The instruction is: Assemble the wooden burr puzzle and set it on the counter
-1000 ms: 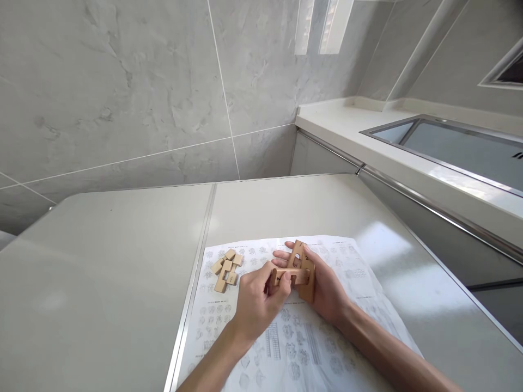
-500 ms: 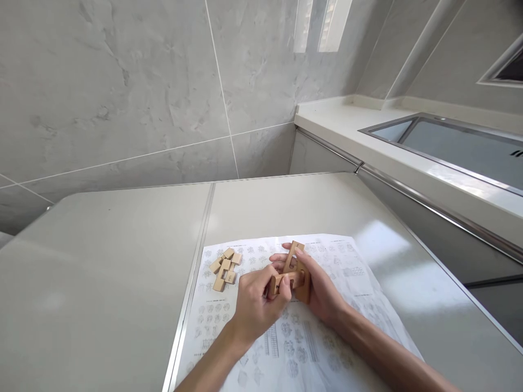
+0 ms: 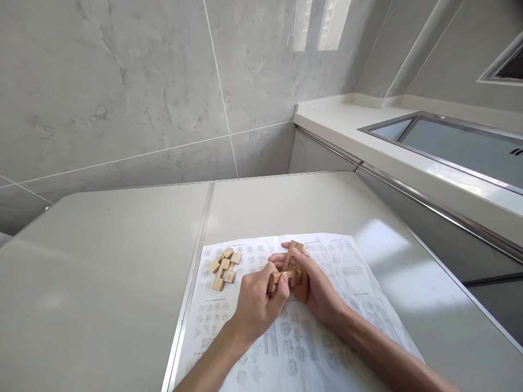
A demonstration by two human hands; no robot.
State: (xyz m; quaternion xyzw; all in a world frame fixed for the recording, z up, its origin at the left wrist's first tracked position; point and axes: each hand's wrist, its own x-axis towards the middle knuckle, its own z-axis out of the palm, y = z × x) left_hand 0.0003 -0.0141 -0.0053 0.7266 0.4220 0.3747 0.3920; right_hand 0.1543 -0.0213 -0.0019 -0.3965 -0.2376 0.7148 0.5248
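Note:
Over the printed sheet (image 3: 327, 326), my left hand (image 3: 259, 296) pinches a notched wooden puzzle piece (image 3: 277, 282) between thumb and fingers. My right hand (image 3: 316, 280) is wrapped round other wooden puzzle pieces (image 3: 301, 291), one of them slanting up under its thumb. The left hand's piece meets these at a notch; whether they interlock I cannot tell, as fingers hide part of the joint. To the left, on the sheet's upper corner, lies a small cluster of paler wooden puzzle pieces (image 3: 220, 279), touched by neither hand.
The sheet lies on a glossy white table (image 3: 122, 272) with a metal seam (image 3: 192, 272) running along the sheet's left side. At the right stands a white counter (image 3: 327, 117) with an inset sink (image 3: 457, 141) and a metal rail (image 3: 408, 190). Grey tiled wall (image 3: 143, 81) rises behind.
The left hand's piece has shifted slightly against the pieces in my right hand, its end now nearer their notch. Both hands keep their grips. The loose cluster is unmoved.

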